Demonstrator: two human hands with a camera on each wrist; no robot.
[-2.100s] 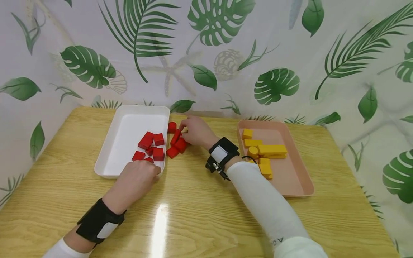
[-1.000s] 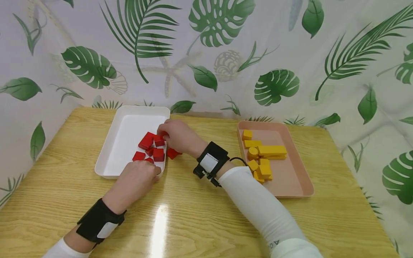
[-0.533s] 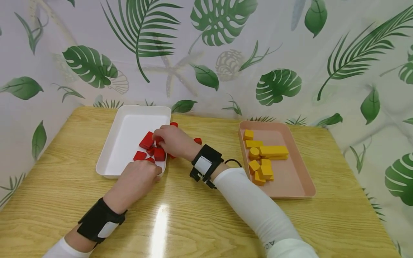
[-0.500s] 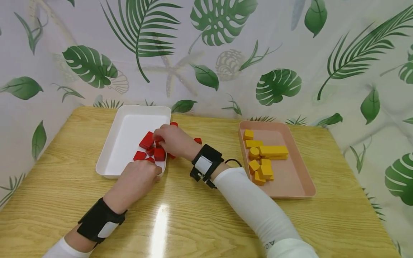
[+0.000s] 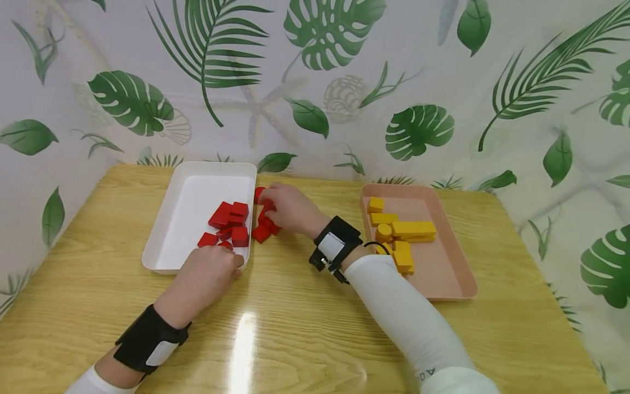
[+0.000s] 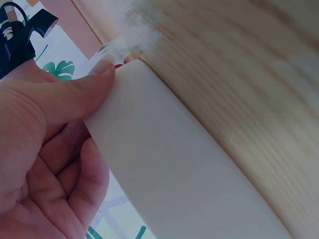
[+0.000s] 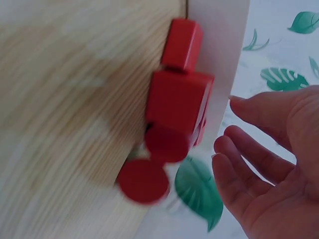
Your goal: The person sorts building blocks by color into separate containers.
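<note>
My left hand (image 5: 209, 273) grips the near right corner of the white tray (image 5: 189, 200); in the left wrist view its thumb lies against the tray's outer wall (image 6: 164, 144), the other fingers curled. Several red blocks (image 5: 239, 237) lie in the tray's right part. Just right of the tray, more red blocks (image 5: 261, 233) sit in a small group on the table. My right hand (image 5: 295, 210) reaches over this group, thumb and fingers apart. The right wrist view shows a red box-shaped block (image 7: 177, 102) and a round red piece (image 7: 143, 181) beside its bare fingertips.
A pink tray (image 5: 445, 268) on the right holds several yellow blocks (image 5: 413, 230), partly behind the right forearm. The wooden table (image 5: 295, 328) ends at a leaf-patterned cloth (image 5: 354, 137) at the back. A black camera strap (image 5: 339, 241) with a cable sits on the right wrist.
My right hand has carried a red block into the white tray, let it go there and moved back right over the loose red blocks. The left hand has stayed at the tray's corner.
</note>
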